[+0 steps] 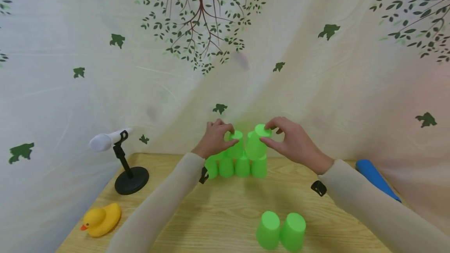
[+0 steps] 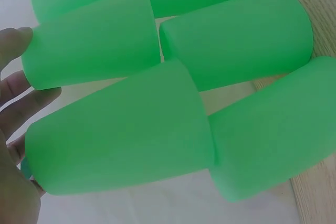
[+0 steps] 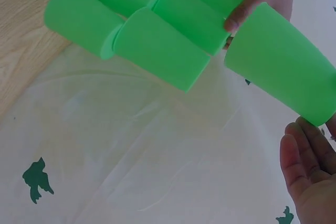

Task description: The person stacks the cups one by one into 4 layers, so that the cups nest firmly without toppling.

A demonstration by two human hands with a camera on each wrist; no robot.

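Note:
My left hand (image 1: 215, 139) pinches the top of an upside-down green cup (image 1: 235, 148) in the upper row of a stack; its thumb is on the near side. To its right, my right hand (image 1: 291, 139) grips another green cup (image 1: 259, 147) by its narrow closed end. In the right wrist view this cup (image 3: 281, 64) is tilted and apart from the stacked cups (image 3: 160, 48). Below, a row of upside-down green cups (image 1: 242, 167) stands on the table. The left wrist view shows two levels of cups (image 2: 121, 129), with fingers (image 2: 26, 111) at their narrow ends.
Two more upside-down green cups (image 1: 268, 230) stand near the table's front. On the left are a microphone on a black stand (image 1: 131, 180) and a yellow rubber duck (image 1: 102, 220). A blue object (image 1: 377, 179) lies at right. A patterned cloth (image 1: 168, 100) hangs behind the table.

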